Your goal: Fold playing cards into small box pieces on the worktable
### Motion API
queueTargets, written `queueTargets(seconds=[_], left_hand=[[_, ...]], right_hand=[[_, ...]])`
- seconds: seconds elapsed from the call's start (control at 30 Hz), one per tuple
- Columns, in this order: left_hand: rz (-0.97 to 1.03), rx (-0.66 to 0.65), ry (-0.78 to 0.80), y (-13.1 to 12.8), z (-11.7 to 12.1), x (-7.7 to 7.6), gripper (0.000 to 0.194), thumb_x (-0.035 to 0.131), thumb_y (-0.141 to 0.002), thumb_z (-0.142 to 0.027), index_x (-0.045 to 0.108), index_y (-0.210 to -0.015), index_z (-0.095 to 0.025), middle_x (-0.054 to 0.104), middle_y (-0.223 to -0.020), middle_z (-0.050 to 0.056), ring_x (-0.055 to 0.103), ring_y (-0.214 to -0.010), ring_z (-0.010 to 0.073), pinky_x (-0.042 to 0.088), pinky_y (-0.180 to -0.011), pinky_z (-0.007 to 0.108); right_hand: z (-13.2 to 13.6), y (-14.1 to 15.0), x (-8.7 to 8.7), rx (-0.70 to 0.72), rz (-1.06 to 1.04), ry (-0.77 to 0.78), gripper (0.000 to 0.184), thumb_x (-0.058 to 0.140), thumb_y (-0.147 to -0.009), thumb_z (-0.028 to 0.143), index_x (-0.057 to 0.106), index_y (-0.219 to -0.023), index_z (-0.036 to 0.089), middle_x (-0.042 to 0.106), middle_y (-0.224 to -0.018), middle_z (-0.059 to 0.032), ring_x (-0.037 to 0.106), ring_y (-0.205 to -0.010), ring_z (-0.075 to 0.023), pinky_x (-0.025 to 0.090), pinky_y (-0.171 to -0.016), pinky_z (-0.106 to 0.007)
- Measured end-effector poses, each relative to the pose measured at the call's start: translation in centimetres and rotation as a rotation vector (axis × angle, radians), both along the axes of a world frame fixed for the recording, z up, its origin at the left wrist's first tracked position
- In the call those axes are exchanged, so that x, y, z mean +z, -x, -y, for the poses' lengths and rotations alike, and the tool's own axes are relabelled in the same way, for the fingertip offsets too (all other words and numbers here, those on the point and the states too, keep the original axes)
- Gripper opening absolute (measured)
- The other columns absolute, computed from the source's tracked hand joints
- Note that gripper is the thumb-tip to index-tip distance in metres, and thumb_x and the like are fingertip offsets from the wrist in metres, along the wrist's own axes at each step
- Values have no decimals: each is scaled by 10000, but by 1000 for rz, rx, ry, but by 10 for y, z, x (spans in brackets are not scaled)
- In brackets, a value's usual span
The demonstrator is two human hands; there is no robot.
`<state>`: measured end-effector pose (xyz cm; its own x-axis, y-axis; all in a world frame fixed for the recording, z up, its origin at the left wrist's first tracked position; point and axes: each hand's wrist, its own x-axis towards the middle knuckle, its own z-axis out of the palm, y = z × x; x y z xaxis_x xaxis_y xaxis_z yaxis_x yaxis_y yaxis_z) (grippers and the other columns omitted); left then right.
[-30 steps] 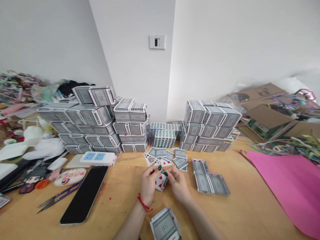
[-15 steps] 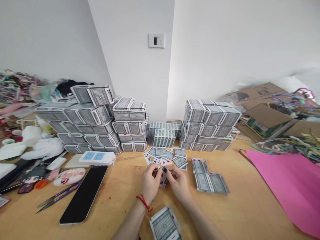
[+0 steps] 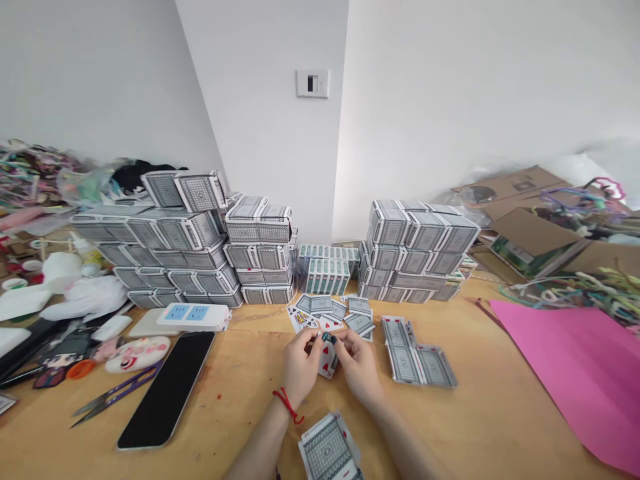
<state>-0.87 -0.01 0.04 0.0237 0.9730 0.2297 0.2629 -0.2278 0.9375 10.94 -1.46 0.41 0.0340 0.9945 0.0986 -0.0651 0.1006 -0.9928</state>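
My left hand (image 3: 299, 369) and my right hand (image 3: 358, 365) meet over the wooden table (image 3: 240, 413), both pinching one small playing card with red hearts (image 3: 327, 361) between their fingertips. A red string circles my left wrist. Just beyond the hands lie several loose small cards (image 3: 331, 313), some face up. A small pile of patterned card backs (image 3: 329, 451) sits near my forearms. To the right of my right hand lies a flattened patterned card box (image 3: 417, 360).
Stacks of patterned card boxes (image 3: 185, 240) (image 3: 417, 250) stand at the back, with a smaller pack (image 3: 327, 270) between. A black phone (image 3: 169, 390), purple scissors (image 3: 117, 393) and a power strip (image 3: 193, 316) lie left. Pink paper (image 3: 570, 373) and cardboard boxes (image 3: 540, 233) are right.
Both hands have kept hold of the heart card, turning it slightly more upright between the fingertips. The view has shifted a little; nothing else moved.
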Motion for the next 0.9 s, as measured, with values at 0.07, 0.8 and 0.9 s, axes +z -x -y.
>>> queueTargets(seconds=[0.07, 0.8, 0.9], left_hand=[[10, -3, 14, 0, 0, -1, 185, 483, -744, -298, 613, -752, -166, 633, -728, 44, 571, -675, 169, 445, -619, 265], [201, -84, 241, 7, -10, -3, 235, 539, -694, -343, 627, -764, -136, 641, -681, 30, 554, -609, 157, 420, -563, 241], [173, -91, 208, 8, -10, -3, 227, 506, -718, -330, 620, -773, -141, 638, -708, 35, 554, -641, 161, 423, -592, 248]], right_hand=[[-1, -1, -1, 14, -10, 1, 234, 520, -740, 408, 536, -735, 175, 561, -635, -5, 519, -559, -138, 426, -544, -245], [-4, -1, -7, 66, -34, 37, 223, 516, -737, 397, 564, -773, 183, 560, -601, 0, 499, -520, -143, 436, -548, -267], [-4, -2, -7, 101, -36, 37, 207, 505, -744, 369, 572, -800, 182, 583, -637, -12, 520, -557, -155, 438, -557, -268]])
